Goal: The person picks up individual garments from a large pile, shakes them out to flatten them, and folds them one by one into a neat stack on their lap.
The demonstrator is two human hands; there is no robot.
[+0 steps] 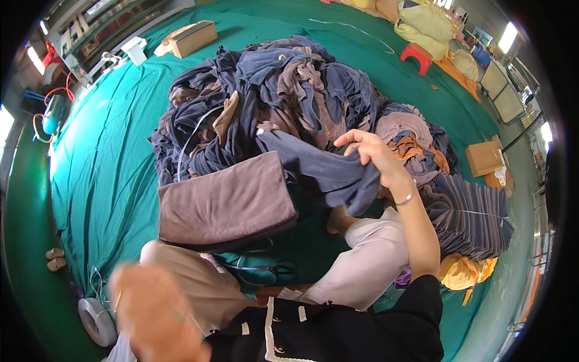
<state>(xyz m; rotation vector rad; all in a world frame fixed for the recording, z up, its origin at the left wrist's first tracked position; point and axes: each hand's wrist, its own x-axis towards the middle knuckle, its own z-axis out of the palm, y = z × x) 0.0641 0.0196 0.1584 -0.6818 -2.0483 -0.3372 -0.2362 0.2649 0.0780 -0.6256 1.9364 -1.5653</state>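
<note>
My right hand (375, 154) holds a dark blue-grey cloth (316, 165) near one end. The cloth stretches left from the fingers, and its far end lies against a large heap of loose cloths (271, 81). Between my knees and the heap rests a stack of folded cloths (226, 199), with a brown-mauve one on top. My left hand (151, 307) is close to the camera at the lower left, over my thigh. Motion blur hides its finger positions, and I see no cloth in it. Black-handled scissors (278, 270) lie between my legs.
A tied bundle of folded cloths (466, 215) stands at right, with a yellow bag (468, 271) beside it. A roll of pale strapping (96, 321) lies at lower left. Farther off are a cardboard box (194, 40), a red stool (417, 58) and a wooden box (484, 158). Green sheeting (104, 158) covers the floor.
</note>
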